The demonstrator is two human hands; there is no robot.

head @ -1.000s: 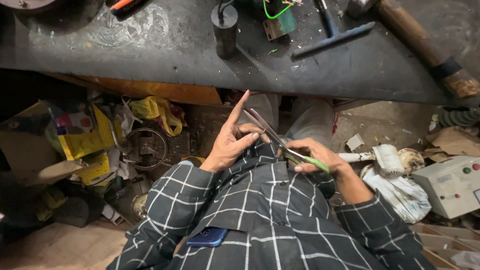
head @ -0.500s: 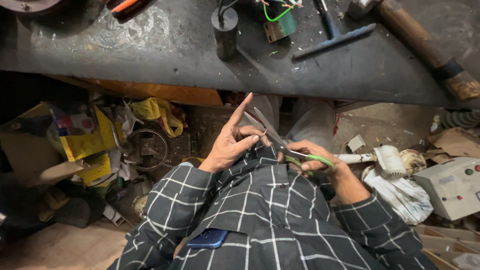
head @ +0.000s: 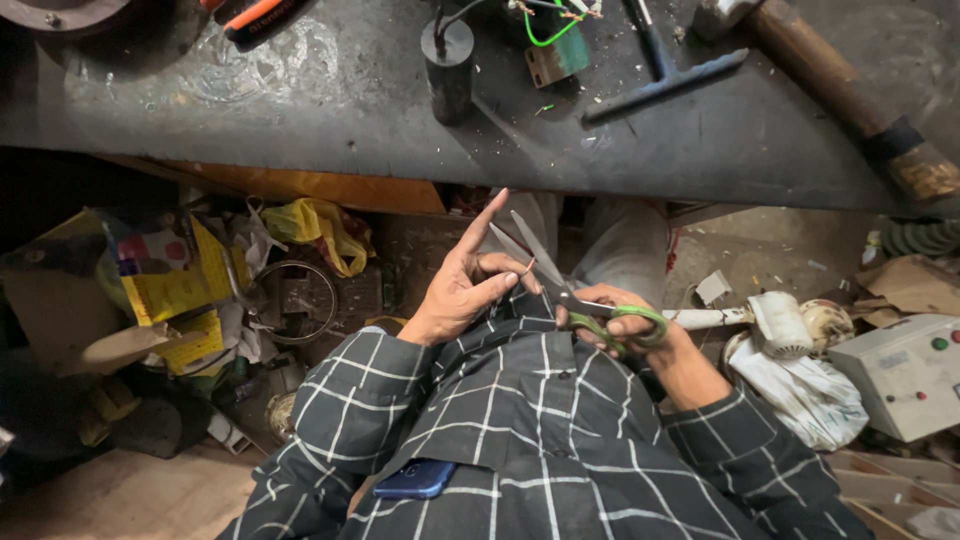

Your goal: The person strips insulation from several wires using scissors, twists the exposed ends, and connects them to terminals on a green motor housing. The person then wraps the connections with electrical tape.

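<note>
- Green-handled scissors (head: 570,290) sit in the right hand (head: 625,325), fingers curled through the loops; the blades stand apart in a narrow V, pointing up and to the left toward the bench edge.
- Between the blades and the left hand (head: 465,290) there is a tiny thin piece, maybe wire, pinched at the thumb and middle finger; it is too small to tell what it is.
- Left hand is otherwise loose, with the index finger stretched straight up and the other fingers half bent.
- Both hands hover over the lap, below the dark workbench (head: 300,110), touching nothing else.
- Checked dark sleeves cover both forearms, and the lower frame cuts the arms off.
- Blue phone (head: 418,478) peeks from a fold of the shirt; only one end shows.
- On the bench, a black cylinder (head: 449,65), a T-shaped metal tool (head: 660,80) and a wooden-handled hammer (head: 850,95) are partly cropped by the top edge.
- Floor clutter at left lies in shadow: yellow wrappers (head: 170,295) and a metal ring (head: 295,300) show, the rest is hard to read.
- Grey box with buttons (head: 905,375) sits at right, cut by the frame.
</note>
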